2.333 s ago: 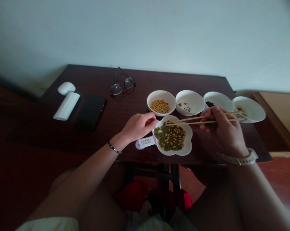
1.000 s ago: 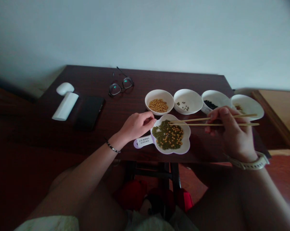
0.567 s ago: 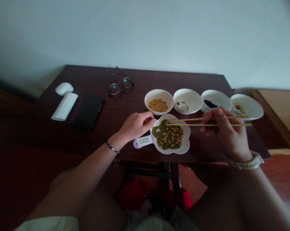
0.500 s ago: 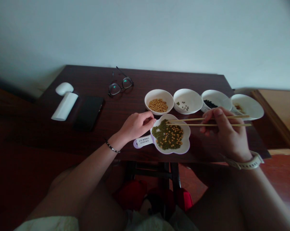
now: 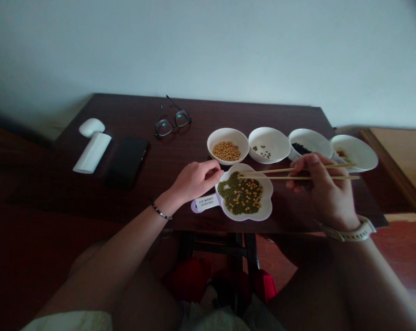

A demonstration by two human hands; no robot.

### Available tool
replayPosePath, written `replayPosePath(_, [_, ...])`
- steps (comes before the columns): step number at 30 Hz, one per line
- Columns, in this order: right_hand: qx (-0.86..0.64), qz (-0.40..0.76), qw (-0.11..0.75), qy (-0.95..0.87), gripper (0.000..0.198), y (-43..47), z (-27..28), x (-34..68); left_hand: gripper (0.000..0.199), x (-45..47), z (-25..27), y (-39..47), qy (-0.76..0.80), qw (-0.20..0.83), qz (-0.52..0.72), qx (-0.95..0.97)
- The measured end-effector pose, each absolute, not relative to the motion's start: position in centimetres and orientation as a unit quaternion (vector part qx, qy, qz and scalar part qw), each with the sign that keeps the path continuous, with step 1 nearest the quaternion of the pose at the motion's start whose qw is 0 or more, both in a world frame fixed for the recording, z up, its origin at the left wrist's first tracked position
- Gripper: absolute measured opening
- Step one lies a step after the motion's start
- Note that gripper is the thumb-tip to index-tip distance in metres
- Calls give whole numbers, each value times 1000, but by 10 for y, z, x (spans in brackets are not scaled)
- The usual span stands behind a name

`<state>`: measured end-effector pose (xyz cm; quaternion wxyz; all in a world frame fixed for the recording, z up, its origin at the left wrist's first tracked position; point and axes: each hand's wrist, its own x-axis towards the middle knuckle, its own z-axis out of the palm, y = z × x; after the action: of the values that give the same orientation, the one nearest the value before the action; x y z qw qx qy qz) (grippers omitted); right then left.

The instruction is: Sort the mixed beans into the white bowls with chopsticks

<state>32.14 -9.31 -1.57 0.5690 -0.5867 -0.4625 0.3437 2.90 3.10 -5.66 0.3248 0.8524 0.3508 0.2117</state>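
A pair of wooden chopsticks (image 5: 273,178) is held in my right hand (image 5: 327,188), tips among the beans at the upper left of a flower-shaped white dish (image 5: 268,209). Green mung beans (image 5: 233,195) mixed with yellow soybeans (image 5: 255,188) cover much of the dish. My left hand (image 5: 198,180) is closed at the dish's left rim, thumb and fingers pinching there. Behind the dish stand a white bowl of soybeans (image 5: 247,142), a bowl with a few green beans (image 5: 280,142), and a bowl of black beans (image 5: 313,135).
A fourth white bowl (image 5: 364,154) with a few reddish bits stands at the far right. Glasses (image 5: 173,124), a black flat case (image 5: 127,161), a white box (image 5: 92,154) and a white rounded object (image 5: 91,127) lie on the left of the dark table (image 5: 125,108).
Almost nothing differs. My right hand and the chopsticks have shifted very slightly; the tips stay among the beans, and my left hand keeps its place at the rim.
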Motion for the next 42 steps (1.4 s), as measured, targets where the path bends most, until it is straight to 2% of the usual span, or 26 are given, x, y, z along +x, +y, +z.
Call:
replayPosePath(11, [-583,346,571,-463,41,-93,-18,323,27,29,-55,30,355,323,208,852])
replayPosePath(23, [-500,375,708,-329,31,-73,-24,329,28,29,-54,30,356,319,211,853])
replayPosePath(30, [-523,350,666,-400,35,-63,-34,326,26,29,-53,29,356,317,215,853])
replayPosePath(36, [-521,347,700,-343,32,-69,-22,329,26,28,-52,28,359,318,211,852])
replayPosePath(42, [-562,356,633,-396,36,-86,-15,326,25,29,-52,29,360,323,207,851])
